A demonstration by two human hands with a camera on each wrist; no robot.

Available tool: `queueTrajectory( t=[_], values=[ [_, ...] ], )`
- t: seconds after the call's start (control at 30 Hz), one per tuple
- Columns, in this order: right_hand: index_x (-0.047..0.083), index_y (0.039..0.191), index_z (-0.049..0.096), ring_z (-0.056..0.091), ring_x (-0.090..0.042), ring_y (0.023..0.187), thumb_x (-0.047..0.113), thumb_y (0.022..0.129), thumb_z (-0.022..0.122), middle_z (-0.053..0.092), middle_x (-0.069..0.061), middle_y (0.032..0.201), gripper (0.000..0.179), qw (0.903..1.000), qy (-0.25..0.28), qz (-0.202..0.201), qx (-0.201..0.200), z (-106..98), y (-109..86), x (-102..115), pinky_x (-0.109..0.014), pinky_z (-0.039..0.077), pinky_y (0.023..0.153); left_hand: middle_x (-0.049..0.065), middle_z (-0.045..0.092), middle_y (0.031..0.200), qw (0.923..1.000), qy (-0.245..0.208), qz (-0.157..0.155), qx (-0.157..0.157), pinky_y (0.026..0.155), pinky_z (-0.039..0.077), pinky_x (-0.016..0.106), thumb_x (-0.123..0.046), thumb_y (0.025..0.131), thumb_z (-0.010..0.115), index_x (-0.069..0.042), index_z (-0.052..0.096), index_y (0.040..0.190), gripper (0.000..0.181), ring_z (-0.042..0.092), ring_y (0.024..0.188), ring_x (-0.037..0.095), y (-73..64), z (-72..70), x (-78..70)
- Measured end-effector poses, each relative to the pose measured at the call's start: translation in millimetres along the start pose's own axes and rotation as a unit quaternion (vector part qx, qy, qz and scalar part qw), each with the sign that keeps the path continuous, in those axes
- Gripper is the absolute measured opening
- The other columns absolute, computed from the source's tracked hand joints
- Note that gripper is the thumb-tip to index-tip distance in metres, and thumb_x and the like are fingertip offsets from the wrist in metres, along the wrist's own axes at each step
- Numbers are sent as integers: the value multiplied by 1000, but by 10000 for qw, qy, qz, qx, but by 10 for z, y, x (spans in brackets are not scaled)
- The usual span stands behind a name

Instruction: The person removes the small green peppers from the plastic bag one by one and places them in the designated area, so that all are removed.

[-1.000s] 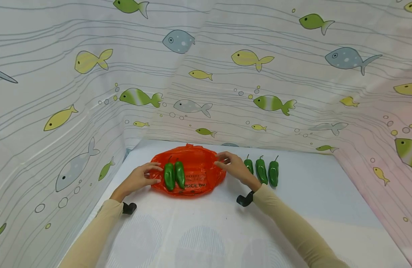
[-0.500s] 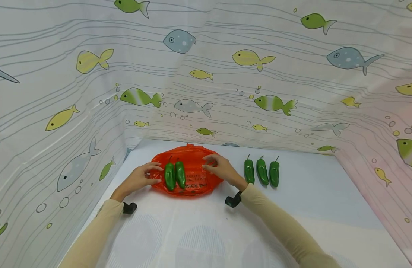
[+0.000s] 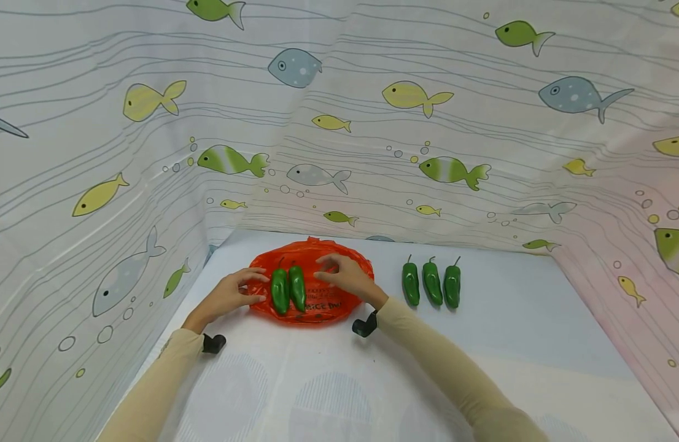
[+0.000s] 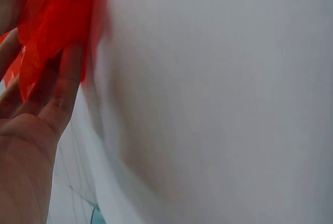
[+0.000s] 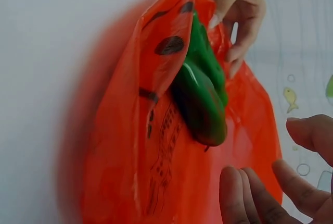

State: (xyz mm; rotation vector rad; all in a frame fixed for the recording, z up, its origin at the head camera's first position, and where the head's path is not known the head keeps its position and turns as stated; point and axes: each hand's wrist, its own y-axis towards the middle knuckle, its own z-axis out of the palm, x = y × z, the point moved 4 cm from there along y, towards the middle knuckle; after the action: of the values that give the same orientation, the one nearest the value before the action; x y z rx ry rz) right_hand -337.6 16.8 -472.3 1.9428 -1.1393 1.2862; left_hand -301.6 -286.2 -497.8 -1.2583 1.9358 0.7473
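A thin red plastic bag (image 3: 301, 248) lies spread on the white table with its mouth wide. Two green chili peppers (image 3: 288, 291), shiny and stemmed, lie side by side in its left part. At the bag's left edge, my left hand (image 3: 226, 296) holds the plastic; in the left wrist view its fingers (image 4: 67, 83) lie along the red film, partly covered by it. Over the right part of the bag is my right hand (image 3: 347, 277), fingers spread and nothing in them. The right wrist view shows its fingertips (image 5: 234, 190) short of the peppers (image 5: 202, 101).
Three more green peppers (image 3: 431, 283) stand in a row on the table (image 3: 511, 307), right of the bag. Fish-patterned sheets (image 3: 372, 141) form walls at the back and both sides. Black camera mounts (image 3: 364, 325) sit on the wrists.
My right hand has moved left, from the bag's right edge to over the bag, uncovering the row of three peppers. My left hand and the bag's two peppers stay put.
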Motion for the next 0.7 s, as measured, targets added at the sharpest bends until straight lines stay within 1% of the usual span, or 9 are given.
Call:
queueTrajectory(
  t=[0.17, 0.33, 0.43, 0.53, 0.6, 0.7],
  values=[
    [6, 138, 60, 68, -38, 105, 35, 97, 73, 65, -5, 120, 52, 9998, 119, 153, 21, 104, 122, -11, -48, 58, 92, 13, 52, 150, 10000, -37, -13, 11, 112, 37, 62, -18, 89, 83, -10, 70, 126, 40, 35, 146, 38, 0, 2, 4],
    [5, 138, 60, 70, -39, 103, 36, 98, 71, 66, -5, 118, 52, 9989, 356, 290, -11, 194, 225, -22, -48, 57, 93, 12, 52, 150, 10000, -6, -36, 4, 111, 39, 60, -17, 88, 83, -10, 70, 125, 40, 36, 146, 38, 4, 0, 9],
    [2, 138, 59, 67, -42, 108, 36, 99, 71, 66, -7, 118, 53, 9975, 574, 410, -8, 245, 250, 0, -49, 56, 94, 12, 52, 150, 10000, 4, -40, 6, 111, 40, 60, -18, 88, 84, -11, 70, 125, 40, 37, 145, 38, 7, -2, 16],
    [4, 133, 62, 65, -42, 111, 36, 99, 70, 66, -12, 121, 47, 9953, 749, 611, -56, 295, 273, 5, -50, 56, 95, 12, 52, 151, 10000, -34, -43, 13, 112, 39, 61, -18, 88, 84, -11, 70, 125, 40, 36, 146, 38, 7, 0, 23],
    [6, 130, 63, 65, -40, 111, 39, 99, 69, 66, -14, 125, 45, 9939, 782, 764, -121, 317, 289, -6, -49, 55, 96, 12, 52, 151, 10000, -65, -37, 25, 112, 38, 62, -18, 88, 83, -11, 70, 125, 39, 36, 147, 38, 6, 2, 23],
    [7, 130, 63, 67, -36, 108, 42, 100, 68, 65, -16, 129, 47, 9921, 781, 959, -211, 338, 310, -26, -48, 55, 96, 13, 52, 150, 9999, -99, -21, 36, 112, 37, 62, -17, 89, 83, -11, 70, 125, 39, 35, 146, 39, 6, 6, 13]
  ],
)
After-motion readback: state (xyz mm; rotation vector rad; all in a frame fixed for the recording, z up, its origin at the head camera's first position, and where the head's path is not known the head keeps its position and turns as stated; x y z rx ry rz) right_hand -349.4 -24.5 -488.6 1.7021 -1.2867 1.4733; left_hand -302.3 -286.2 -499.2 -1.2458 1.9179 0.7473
